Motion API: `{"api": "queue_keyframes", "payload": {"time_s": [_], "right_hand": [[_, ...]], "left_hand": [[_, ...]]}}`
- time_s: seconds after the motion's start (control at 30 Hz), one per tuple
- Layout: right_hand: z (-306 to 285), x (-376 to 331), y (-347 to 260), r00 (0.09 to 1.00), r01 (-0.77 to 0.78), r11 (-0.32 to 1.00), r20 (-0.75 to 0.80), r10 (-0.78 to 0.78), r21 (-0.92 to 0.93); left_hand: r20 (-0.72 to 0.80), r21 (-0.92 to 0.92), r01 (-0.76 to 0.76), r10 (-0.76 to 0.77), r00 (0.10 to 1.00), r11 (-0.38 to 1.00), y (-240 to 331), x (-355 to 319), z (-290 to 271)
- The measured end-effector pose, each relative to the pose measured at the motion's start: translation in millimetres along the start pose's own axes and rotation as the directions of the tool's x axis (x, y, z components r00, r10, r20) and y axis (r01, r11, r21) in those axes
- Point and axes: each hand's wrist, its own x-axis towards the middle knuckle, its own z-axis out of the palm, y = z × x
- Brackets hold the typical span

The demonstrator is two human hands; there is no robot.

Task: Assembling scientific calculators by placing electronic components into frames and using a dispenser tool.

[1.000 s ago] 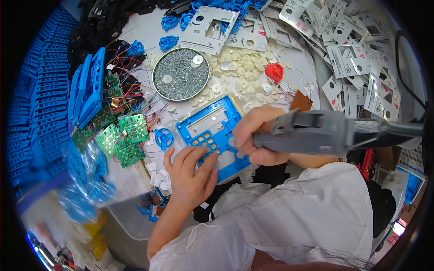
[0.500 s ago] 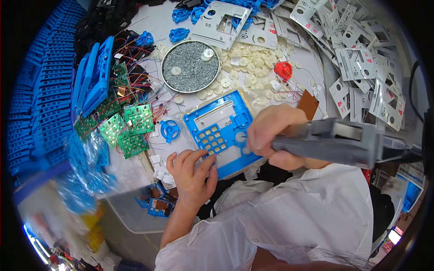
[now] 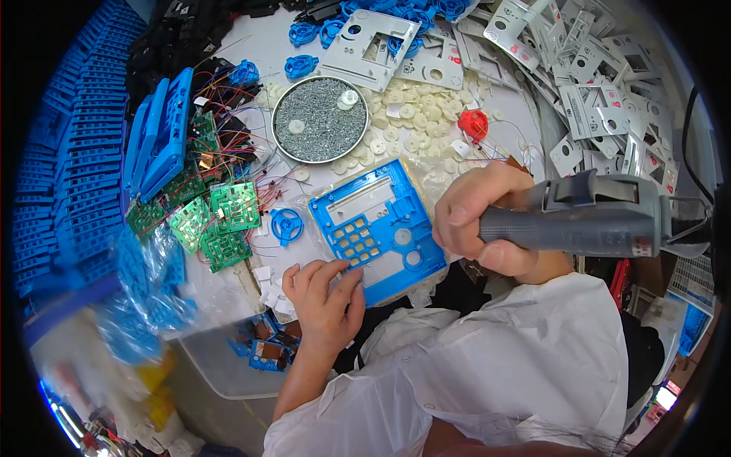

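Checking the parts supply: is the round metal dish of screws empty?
No, the round dish is filled with small grey screws and a few white discs.

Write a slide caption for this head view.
Left hand steadies a blue panel; right hand holds a grey power screwdriver.

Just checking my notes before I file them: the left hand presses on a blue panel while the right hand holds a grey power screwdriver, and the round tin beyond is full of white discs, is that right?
Nearly. The head view shows the tin full of small metal screws, with only a few white discs on top. The left hand does press on the blue panel, and the right hand holds the grey screwdriver.
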Motion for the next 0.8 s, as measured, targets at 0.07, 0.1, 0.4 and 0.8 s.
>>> {"api": "queue_keyframes", "payload": {"time_s": [0.07,0.1,0.4,0.8], "right_hand": [[2.1,-0.5,0.1,0.999,-0.039,0.998,0.027,0.04,-0.039],[2.0,-1.2,2.6,0.997,-0.06,0.996,0.041,0.063,-0.072],[-3.5,-11.1,30.3,0.99,-0.074,0.957,0.091,0.103,-0.282],[3.7,-11.6,23.8,0.989,-0.135,0.946,0.021,0.148,-0.294]], "left_hand": [[0.016,0.001,-0.029,0.029,0.999,1.0,3.1,3.1,1.5],[0.027,0.006,-0.052,0.052,0.998,0.999,6.6,6.2,3.8],[0.179,0.078,-0.107,0.092,0.98,0.991,25.0,30.5,22.6],[0.05,0.039,-0.171,0.169,0.984,0.985,15.5,25.3,29.8]]}}
